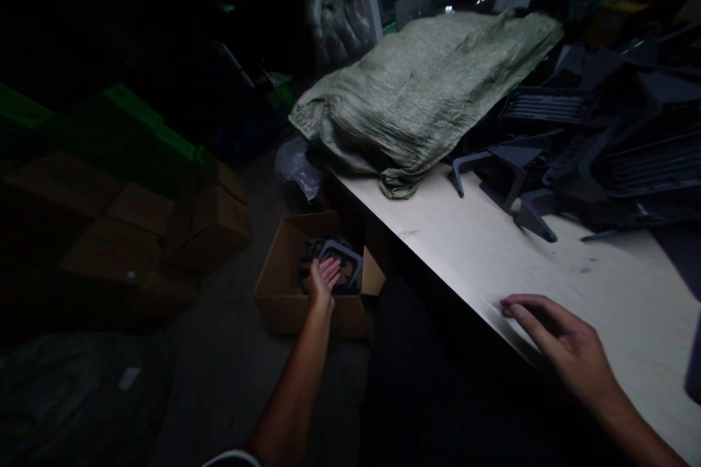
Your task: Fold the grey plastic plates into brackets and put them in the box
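My left hand (324,281) reaches over an open cardboard box (280,263) on the floor, palm up with its fingers stretched out. It holds nothing. Just beyond the fingers, inside the box, lies a grey bracket-like part (350,257) among darker pieces. Whether the hand touches it, I cannot tell. Above the near edge of the white table (438,233) is my right hand (564,343), loosely curled, thumb and forefinger close to each other, with no object seen between them. Similar grey angled parts (515,168) lie farther back on the table.
A pale green woven sack (421,87) lies across the table's far left end. Dark grey parts are heaped at the right (613,131). Closed cardboard boxes (202,219) and green crates (131,124) stand left of the aisle. Clear plastic (299,166) hangs below the sack.
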The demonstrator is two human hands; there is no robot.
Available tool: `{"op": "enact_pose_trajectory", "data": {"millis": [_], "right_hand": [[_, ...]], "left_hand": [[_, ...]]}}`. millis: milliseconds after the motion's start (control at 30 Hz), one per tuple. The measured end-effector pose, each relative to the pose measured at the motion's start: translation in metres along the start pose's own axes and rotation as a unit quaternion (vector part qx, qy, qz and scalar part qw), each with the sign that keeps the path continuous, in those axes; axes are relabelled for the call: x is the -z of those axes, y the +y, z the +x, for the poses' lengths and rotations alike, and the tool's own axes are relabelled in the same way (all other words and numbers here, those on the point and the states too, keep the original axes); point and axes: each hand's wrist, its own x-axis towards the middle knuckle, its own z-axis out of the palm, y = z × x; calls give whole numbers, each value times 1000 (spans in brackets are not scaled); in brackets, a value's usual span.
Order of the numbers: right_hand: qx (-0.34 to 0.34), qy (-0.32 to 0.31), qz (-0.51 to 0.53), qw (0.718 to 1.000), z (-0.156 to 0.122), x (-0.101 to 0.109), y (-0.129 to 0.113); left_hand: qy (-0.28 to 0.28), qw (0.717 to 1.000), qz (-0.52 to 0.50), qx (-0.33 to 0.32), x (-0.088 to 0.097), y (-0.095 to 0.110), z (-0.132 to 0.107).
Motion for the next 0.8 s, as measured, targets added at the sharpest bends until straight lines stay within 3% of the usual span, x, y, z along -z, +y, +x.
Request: {"op": "enact_pose_trajectory", "data": {"millis": [100, 200, 333, 467, 800], "right_hand": [[2, 1, -2, 1000, 0, -1, 0], [0, 9, 0, 1000, 0, -1, 2], [1, 8, -7, 1000, 1, -1, 3], [-7, 7, 3, 1000, 3, -1, -2], [-27, -20, 102, 994, 18, -4, -11]], "left_hand": [[-4, 996, 67, 62, 20, -42, 4], [-34, 986, 110, 121, 31, -87, -11], [-86, 971, 144, 173, 34, -120, -31], [-112, 969, 163, 151, 35, -119, -38], [-204, 955, 206, 61, 22, -77, -49]]}}
